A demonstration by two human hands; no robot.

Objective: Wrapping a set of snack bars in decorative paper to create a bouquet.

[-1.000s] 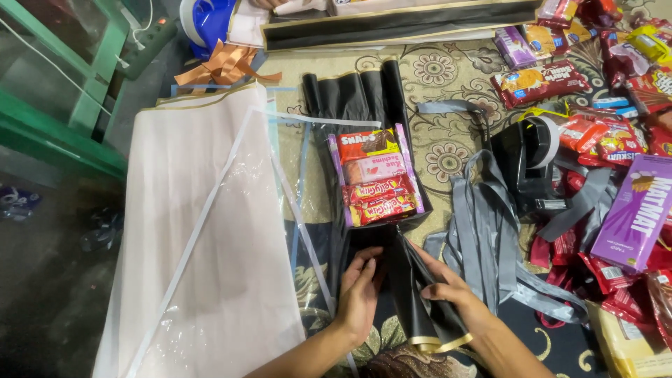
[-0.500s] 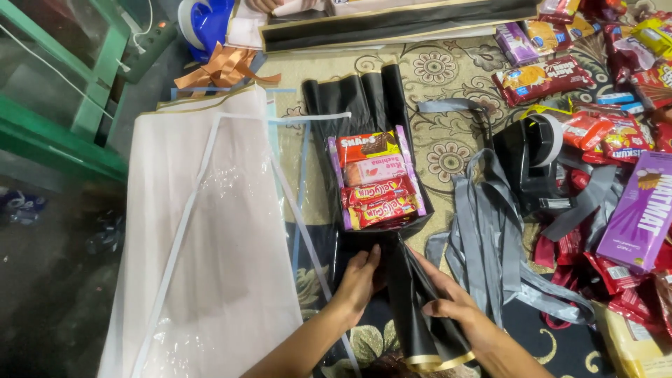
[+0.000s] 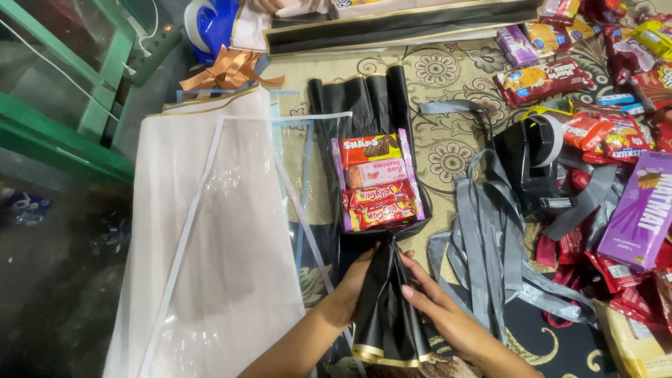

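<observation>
A bundle of snack packets (image 3: 378, 183), red, pink and purple, lies on pleated black wrapping paper (image 3: 367, 101) on a patterned carpet. Below the packets the black paper is gathered into a narrow folded stem (image 3: 387, 308) with a gold edge. My left hand (image 3: 355, 283) presses the stem from its left side. My right hand (image 3: 428, 299) pinches the stem from the right, fingers pointing up toward the packets. Both hands grip the gathered paper just under the bundle.
A large sheet of clear and white wrapping (image 3: 210, 231) lies to the left. Grey ribbon strips (image 3: 490, 245) and a black tape dispenser (image 3: 532, 157) sit to the right, with many snack packets (image 3: 616, 140) and a purple box (image 3: 640, 210). An orange bow (image 3: 227, 70) and green frame (image 3: 63, 133) lie at upper left.
Both hands stay on the black paper below the packets and have squeezed it into a tighter, narrower stem. The view has shifted slightly.
</observation>
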